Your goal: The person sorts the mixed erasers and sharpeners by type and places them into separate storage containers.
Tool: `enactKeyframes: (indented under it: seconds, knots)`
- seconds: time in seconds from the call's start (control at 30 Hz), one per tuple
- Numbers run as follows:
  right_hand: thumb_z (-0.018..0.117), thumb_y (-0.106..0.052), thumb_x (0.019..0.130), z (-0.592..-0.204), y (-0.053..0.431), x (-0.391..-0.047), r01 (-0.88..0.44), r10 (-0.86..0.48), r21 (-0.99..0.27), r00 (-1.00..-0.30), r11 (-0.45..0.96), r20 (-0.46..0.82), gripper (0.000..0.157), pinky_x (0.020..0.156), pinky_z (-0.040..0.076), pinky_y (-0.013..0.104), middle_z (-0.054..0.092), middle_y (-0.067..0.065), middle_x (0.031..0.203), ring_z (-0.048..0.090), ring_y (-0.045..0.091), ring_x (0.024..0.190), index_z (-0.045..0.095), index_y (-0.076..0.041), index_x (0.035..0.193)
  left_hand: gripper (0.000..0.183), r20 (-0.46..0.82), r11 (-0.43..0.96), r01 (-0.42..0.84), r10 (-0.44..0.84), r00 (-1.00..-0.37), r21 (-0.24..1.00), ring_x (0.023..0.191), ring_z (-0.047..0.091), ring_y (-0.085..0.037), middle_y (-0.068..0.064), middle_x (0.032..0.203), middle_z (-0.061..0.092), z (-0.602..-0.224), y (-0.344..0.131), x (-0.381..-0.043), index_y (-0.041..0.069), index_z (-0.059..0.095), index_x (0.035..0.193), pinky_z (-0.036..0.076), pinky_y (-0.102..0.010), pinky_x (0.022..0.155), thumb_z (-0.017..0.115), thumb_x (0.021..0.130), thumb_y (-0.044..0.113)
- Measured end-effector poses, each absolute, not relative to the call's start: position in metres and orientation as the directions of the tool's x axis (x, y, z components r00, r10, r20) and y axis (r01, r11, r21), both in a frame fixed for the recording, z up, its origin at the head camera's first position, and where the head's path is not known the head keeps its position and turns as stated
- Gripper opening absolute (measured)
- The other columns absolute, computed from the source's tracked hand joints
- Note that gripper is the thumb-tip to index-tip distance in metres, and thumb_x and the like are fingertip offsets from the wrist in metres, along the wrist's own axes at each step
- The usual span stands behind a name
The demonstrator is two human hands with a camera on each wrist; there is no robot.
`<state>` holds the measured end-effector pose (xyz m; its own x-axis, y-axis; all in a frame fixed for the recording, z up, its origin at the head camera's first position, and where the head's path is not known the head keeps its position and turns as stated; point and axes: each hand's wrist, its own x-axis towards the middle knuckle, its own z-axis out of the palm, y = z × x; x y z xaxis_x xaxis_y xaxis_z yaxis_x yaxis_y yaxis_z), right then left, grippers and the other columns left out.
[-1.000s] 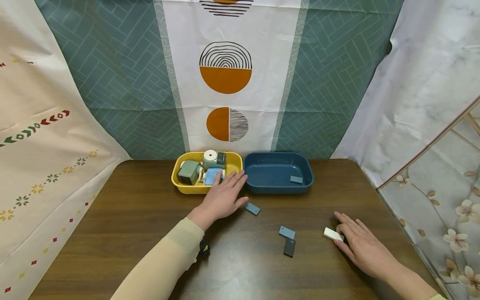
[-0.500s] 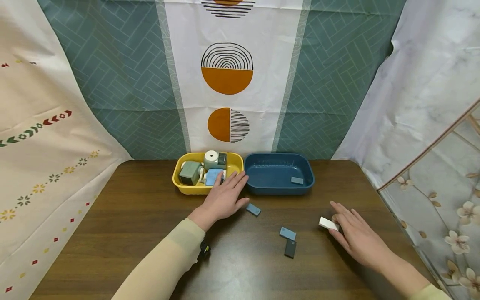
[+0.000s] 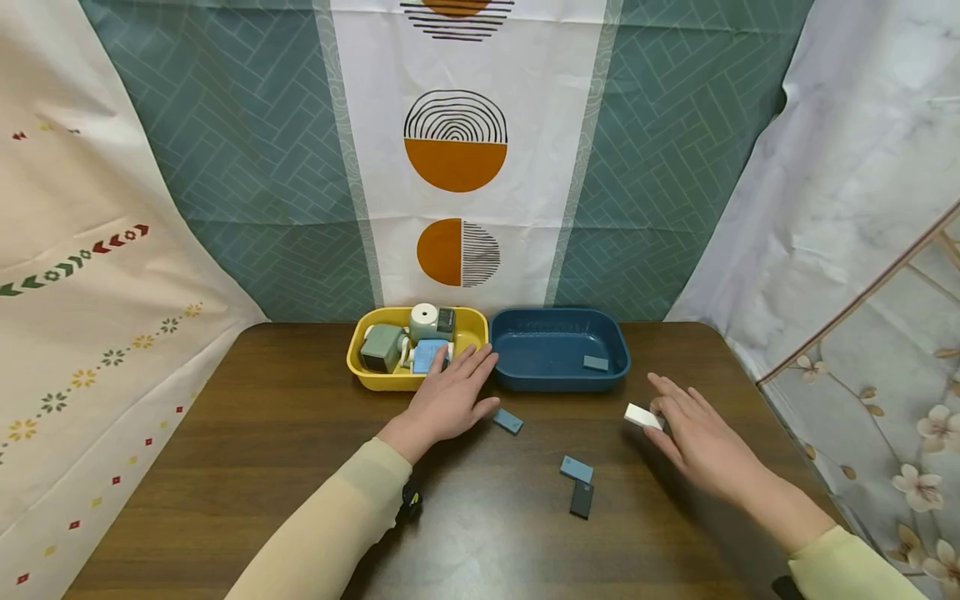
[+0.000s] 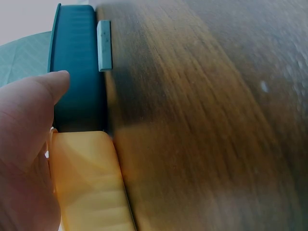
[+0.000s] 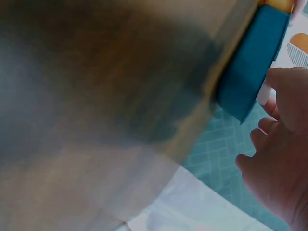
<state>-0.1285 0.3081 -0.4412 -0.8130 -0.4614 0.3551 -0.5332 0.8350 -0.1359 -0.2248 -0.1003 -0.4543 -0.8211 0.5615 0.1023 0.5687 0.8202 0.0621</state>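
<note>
The hands are well apart: the right hand [image 3: 693, 433] pinches a white block [image 3: 640, 415] above the right side of the worktop [image 3: 225, 467], nearer than the blue tray [image 3: 555, 382] and to its right. The left hand [image 3: 447, 398] lies with fingers extended over the yellow tray's [image 3: 386, 382] near right edge. Between the hands, a blue block [image 3: 577, 468] meets a dark block [image 3: 582, 499] — another small block [image 3: 596, 363] lies inside the blue tray, at right.

Pale cream long sleeves [image 3: 330, 521], bare hands [image 3: 448, 400], a black left-wrist piece [image 3: 408, 497] with a yellow-green mark [image 3: 414, 500]
</note>
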Motion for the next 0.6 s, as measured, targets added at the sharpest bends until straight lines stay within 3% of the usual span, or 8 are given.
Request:
enactKeyframes:
  seconds: [0.6]
  knots:
    - [0.074,-0.015,0.107,-0.415,0.279,-0.178,-0.556,-0.484,-0.176,-0.811,0.812,0.328,0.019,0.118,0.034,0.076,0.048,0.032,0.164,0.043,0.049,0.154,0.058,-0.006,0.109,0.076,0.111,0.815,0.575,0.567,-0.817,0.069,0.168,0.024,-0.029,-0.003,0.182,0.025,-0.457,-0.101,-0.225,0.016,0.033,0.176,0.005,-0.064,0.134,0.055,0.114,0.055]
